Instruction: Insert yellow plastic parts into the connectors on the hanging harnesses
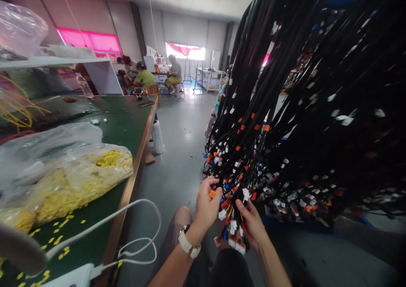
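A thick hanging bundle of black wire harnesses fills the right half of the head view, its lower ends tipped with white, orange, red and blue connectors. My left hand, with a watch on the wrist, pinches an orange connector at the bundle's lower end. My right hand grips a cluster of hanging wire ends with white and red connectors just beside it. Both hands sit close together above my lap.
A long green workbench runs along the left, carrying plastic bags of yellow parts, scattered yellow bits and a white cable. A white roll stands on the grey floor by the bench. Several people sit working at the far end.
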A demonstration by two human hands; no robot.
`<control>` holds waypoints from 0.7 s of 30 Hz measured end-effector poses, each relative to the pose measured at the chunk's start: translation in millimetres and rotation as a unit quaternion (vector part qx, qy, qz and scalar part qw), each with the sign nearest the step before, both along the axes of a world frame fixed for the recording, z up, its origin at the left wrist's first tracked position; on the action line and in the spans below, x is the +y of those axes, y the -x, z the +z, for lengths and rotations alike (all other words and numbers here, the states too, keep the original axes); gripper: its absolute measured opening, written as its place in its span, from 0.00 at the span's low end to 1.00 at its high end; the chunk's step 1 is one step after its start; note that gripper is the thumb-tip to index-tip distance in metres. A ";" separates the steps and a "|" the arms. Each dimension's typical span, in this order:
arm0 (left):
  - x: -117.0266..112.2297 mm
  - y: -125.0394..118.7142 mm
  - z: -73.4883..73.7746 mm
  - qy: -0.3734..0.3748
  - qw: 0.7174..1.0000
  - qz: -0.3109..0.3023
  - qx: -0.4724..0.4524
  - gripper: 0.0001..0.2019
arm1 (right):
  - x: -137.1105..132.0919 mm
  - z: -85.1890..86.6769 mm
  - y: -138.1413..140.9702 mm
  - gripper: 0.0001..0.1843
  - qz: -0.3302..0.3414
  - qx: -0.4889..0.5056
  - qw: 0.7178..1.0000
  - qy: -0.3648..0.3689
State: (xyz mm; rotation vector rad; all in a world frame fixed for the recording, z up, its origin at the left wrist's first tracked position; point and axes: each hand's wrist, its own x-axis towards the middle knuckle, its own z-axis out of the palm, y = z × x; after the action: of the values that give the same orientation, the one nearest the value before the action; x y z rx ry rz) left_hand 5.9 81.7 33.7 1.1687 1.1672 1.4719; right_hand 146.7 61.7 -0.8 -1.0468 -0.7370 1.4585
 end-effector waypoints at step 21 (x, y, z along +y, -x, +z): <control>86.6 -59.8 25.0 0.128 0.902 -0.392 -0.130 0.23 | -2.9 43.7 -56.2 0.20 -0.068 -0.286 0.953 -0.069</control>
State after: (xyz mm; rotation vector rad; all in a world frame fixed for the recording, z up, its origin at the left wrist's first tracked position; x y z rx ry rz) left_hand 65.7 168.3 58.7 1.0371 0.5621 0.7884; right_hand 203.0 58.8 43.0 -1.3993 -1.1325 0.9664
